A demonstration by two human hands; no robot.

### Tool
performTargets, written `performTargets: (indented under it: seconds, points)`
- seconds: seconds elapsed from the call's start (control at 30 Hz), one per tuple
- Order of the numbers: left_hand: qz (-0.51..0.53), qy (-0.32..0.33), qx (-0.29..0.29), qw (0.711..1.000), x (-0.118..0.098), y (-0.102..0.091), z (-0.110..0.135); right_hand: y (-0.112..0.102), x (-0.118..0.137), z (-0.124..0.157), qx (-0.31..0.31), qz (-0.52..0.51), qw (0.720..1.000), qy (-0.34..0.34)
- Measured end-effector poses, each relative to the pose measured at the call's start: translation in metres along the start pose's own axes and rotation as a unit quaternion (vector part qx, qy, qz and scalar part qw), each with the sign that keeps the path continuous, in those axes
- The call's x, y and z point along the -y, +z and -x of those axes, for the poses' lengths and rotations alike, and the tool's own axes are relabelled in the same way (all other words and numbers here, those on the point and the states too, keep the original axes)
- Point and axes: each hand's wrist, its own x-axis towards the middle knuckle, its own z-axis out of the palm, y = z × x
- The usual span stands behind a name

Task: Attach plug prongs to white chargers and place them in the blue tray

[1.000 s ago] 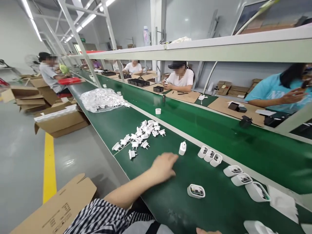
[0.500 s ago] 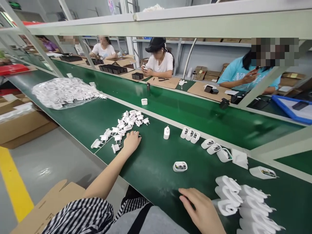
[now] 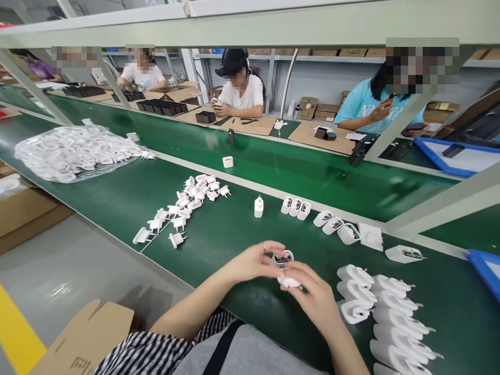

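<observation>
My right hand [image 3: 312,291] pinches a small white plug cap [image 3: 289,282] just above the green work surface. My left hand [image 3: 258,260] is beside it, thumb and fingers apart, thumb tip close to the cap; whether they touch I cannot tell. Between and behind both hands an open white charger housing [image 3: 283,257] shows its circuit parts, partly covered by fingers. To the left lies a loose pile of white two-pin plug caps [image 3: 195,195]. Right of my right hand, closed white chargers [image 3: 398,317] lie in rows.
Several open housings [image 3: 333,225] line the back edge beside a white paper piece [image 3: 370,236]. One white charger [image 3: 258,207] stands upright. A clear bag of white parts [image 3: 78,151] lies far left. A frame beam [image 3: 250,31] crosses above; co-workers sit opposite.
My left hand has come from the plug pile to the middle, meeting my right hand, which has moved forward and now holds a plug cap. The view has shifted slightly right.
</observation>
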Motion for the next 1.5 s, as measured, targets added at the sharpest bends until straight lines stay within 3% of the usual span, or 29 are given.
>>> performTargets:
  seconds: [0.07, 0.13, 0.27, 0.53, 0.63, 0.73, 0.9, 0.97, 1.1, 1.2, 1.33, 1.5]
  points:
    - [-0.127, 0.017, -0.095, 0.987, -0.001, -0.004, -0.004, -0.003, -0.008, -0.007, -0.042, 0.001, 0.998, 0.055]
    - [-0.26, 0.013, -0.144, 0.955, 0.003, -0.006, -0.008, -0.002, -0.016, -0.014, -0.046, -0.005, 0.994, 0.1]
    - [-0.398, 0.008, -0.116, 0.91, 0.013, 0.0, -0.018, 0.008, -0.024, -0.023, -0.004, -0.022, 0.991, 0.13]
    - [-0.522, 0.045, -0.118, 0.843, 0.013, 0.006, -0.015, 0.003, -0.013, -0.027, 0.058, 0.062, 0.984, 0.154]
    - [-0.563, 0.046, -0.094, 0.819, 0.008, 0.006, -0.012, -0.002, -0.009, -0.031, 0.098, 0.138, 0.972, 0.165]
    - [-0.6, 0.023, -0.032, 0.799, -0.003, 0.007, -0.015, -0.004, -0.006, -0.033, 0.123, 0.176, 0.966, 0.146]
    - [-0.642, -0.065, 0.082, 0.759, -0.028, 0.007, -0.036, -0.006, -0.001, -0.039, 0.161, 0.198, 0.954, 0.159]
    - [-0.65, -0.069, 0.089, 0.751, -0.033, 0.004, -0.045, -0.007, 0.002, -0.043, 0.149, 0.218, 0.95, 0.167]
    - [-0.642, -0.021, 0.07, 0.763, -0.03, 0.001, -0.046, -0.01, 0.009, -0.04, 0.099, 0.261, 0.952, 0.128]
    - [-0.575, 0.037, 0.105, 0.81, -0.012, 0.01, -0.03, -0.013, 0.017, -0.017, 0.085, 0.259, 0.953, 0.134]
    - [-0.465, 0.045, 0.105, 0.878, 0.026, 0.043, -0.007, -0.018, 0.026, 0.034, 0.085, 0.244, 0.947, 0.194]
    - [-0.404, 0.032, 0.104, 0.908, 0.05, 0.1, -0.017, -0.037, 0.028, 0.084, 0.079, 0.24, 0.922, 0.293]
